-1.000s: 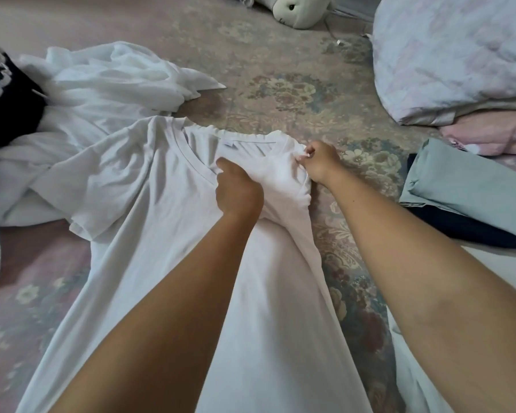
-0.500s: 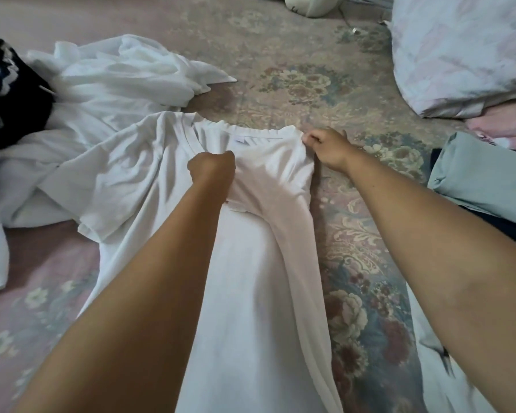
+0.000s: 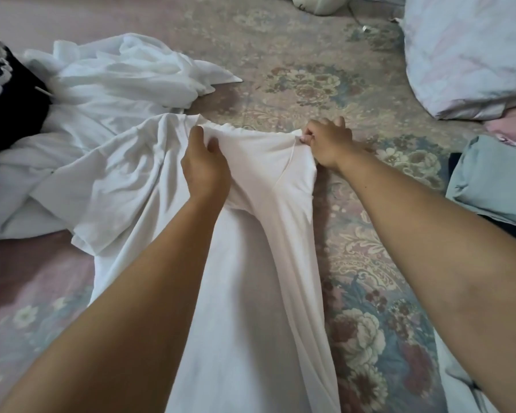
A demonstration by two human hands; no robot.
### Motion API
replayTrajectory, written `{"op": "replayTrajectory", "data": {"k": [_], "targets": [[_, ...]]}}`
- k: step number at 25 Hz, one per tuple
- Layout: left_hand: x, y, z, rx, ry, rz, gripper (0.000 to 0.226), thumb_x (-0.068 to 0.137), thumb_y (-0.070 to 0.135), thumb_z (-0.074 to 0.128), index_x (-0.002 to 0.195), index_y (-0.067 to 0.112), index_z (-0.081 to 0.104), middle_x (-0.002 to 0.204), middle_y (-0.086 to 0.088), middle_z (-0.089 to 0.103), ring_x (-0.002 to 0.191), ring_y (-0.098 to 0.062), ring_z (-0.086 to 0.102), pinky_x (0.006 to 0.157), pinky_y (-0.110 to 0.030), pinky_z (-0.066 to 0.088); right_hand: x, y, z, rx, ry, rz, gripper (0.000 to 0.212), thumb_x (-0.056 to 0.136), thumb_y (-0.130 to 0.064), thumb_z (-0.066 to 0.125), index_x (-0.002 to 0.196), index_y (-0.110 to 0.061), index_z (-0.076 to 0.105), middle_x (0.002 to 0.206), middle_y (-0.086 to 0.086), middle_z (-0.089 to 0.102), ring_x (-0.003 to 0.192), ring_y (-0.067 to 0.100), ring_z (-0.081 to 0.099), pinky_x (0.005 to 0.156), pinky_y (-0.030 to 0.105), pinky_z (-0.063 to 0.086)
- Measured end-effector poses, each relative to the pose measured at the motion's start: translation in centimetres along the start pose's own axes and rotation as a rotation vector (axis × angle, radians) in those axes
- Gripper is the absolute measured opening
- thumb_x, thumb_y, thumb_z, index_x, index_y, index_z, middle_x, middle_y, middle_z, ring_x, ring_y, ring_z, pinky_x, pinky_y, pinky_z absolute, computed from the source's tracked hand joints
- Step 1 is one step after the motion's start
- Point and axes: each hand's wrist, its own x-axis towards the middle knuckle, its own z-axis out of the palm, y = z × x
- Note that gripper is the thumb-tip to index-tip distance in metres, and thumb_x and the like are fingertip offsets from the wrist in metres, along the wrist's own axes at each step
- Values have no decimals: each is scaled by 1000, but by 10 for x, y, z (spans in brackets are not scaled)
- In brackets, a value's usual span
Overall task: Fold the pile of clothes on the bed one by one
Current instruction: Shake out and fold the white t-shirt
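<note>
White cotton t-shirt (image 3: 245, 263) on the floral bedspread (image 3: 370, 263): right side now lies folded over the middle.

I note left hand (image 3: 205, 168) has shifted up to pinch the collar; right hand (image 3: 325, 141) pinches the shoulder seam. Left sleeve unfolded, crowded by the white pile (image 3: 116, 79); open bedspread to the right before the folded stack (image 3: 489, 180).

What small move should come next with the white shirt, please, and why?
Probably lay the top edge flat: the left hand and right hand both grip the shirt there, its right side looks folded in, and the left sleeve lies spread.
</note>
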Motion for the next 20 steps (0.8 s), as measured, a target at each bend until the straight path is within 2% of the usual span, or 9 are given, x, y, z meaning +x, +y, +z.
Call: {"op": "replayTrajectory", "data": {"k": [3,5,6,8,10,12,15,18,20], "targets": [[-4,-11,6,465,-61,137,31,102,22,32,132,13,35,101,-13,53,89,-33,52,67,-36,30,-8,-10,14,-227,52,0,37,101,-38,34,129,-14,41,140,12,40,128,32,30,101,46,27],[-5,-20,11,697,-146,204,38,102,23,34,138,14,27,117,-18,50,96,-37,57,67,-38,32,-18,-15,19,-233,120,21,41,101,-37,34,136,-16,34,142,13,34,127,32,32,103,49,28],[-4,-21,12,740,-179,207,41,101,22,36,139,12,24,122,-19,47,100,-37,57,68,-38,33,-27,-18,18,-175,151,56,43,102,-36,34,140,-17,29,145,13,29,128,32,31,104,50,28],[-5,-18,8,694,-272,144,49,100,24,40,142,8,20,130,-19,42,110,-37,54,75,-38,37,-56,-22,15,-11,214,126,47,101,-32,34,145,-18,24,151,13,19,131,33,27,105,49,28],[-11,-18,1,488,-331,60,57,95,23,49,140,4,19,132,-18,35,115,-37,48,85,-38,38,-99,-24,17,88,208,124,46,101,-31,36,143,-13,29,148,16,23,129,36,30,103,46,30],[-30,-17,-14,299,-313,46,63,85,14,60,135,3,24,130,-18,31,116,-35,42,89,-33,37,-157,-21,21,144,126,71,45,100,-30,39,139,-8,37,144,19,30,127,38,32,104,43,27],[-84,-19,-43,440,-252,176,63,81,7,60,136,5,31,131,-18,32,115,-34,39,93,-35,36,-244,-11,14,167,10,-5,37,99,-33,41,120,-5,57,128,21,48,119,37,44,99,40,33],[-149,-41,-72,542,-487,434,43,87,29,46,121,4,55,125,-18,46,113,-36,45,93,-38,35,-322,-10,-6,204,-46,63,37,96,-40,47,93,-8,65,114,20,56,106,37,52,89,40,42],[-191,-53,-98,466,-573,480,45,89,33,37,107,2,64,110,-15,56,105,-32,51,88,-28,34,-373,-14,-19,244,-163,116,40,91,-50,52,80,-14,66,101,11,59,100,31,56,81,36,43]]}}
